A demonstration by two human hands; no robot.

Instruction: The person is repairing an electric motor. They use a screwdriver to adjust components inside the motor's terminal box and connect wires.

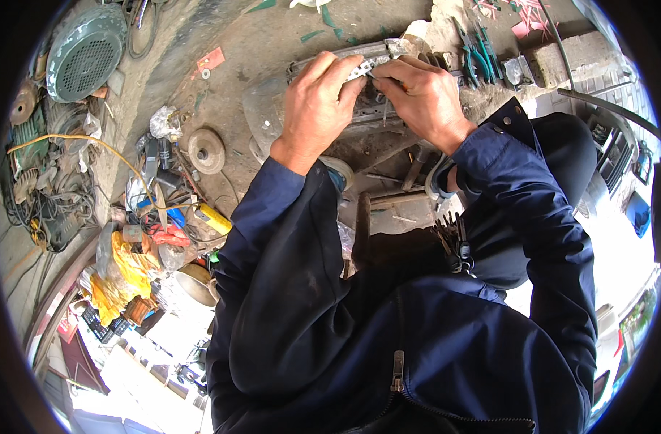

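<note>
A small, pale metal part (361, 69) sits pinched between the two hands, held just above a long, grimy grey metal assembly (359, 101) that lies across the dusty concrete floor (258, 50). The left hand (317, 101) curls its fingers closed around the part's left end, thumb and forefinger clamped on it; the right hand (417, 94) closes on its right end, fingertips bunched tight at the same spot, and the knuckles hide much of the part. Both dark blue jacket sleeves (272, 239) come up from below and cover the ground under the wrists. Just right of the right hand lie green-handled pliers (478, 54) beside a rough block. To the left, well apart, rest a round, dull metal disc (206, 150), a crumpled clear plastic bag (164, 121), a yellow cable (92, 141) looping over tangled wires, a yellow cloth (128, 271), and a ribbed green motor housing (84, 52) near the upper corner.
</note>
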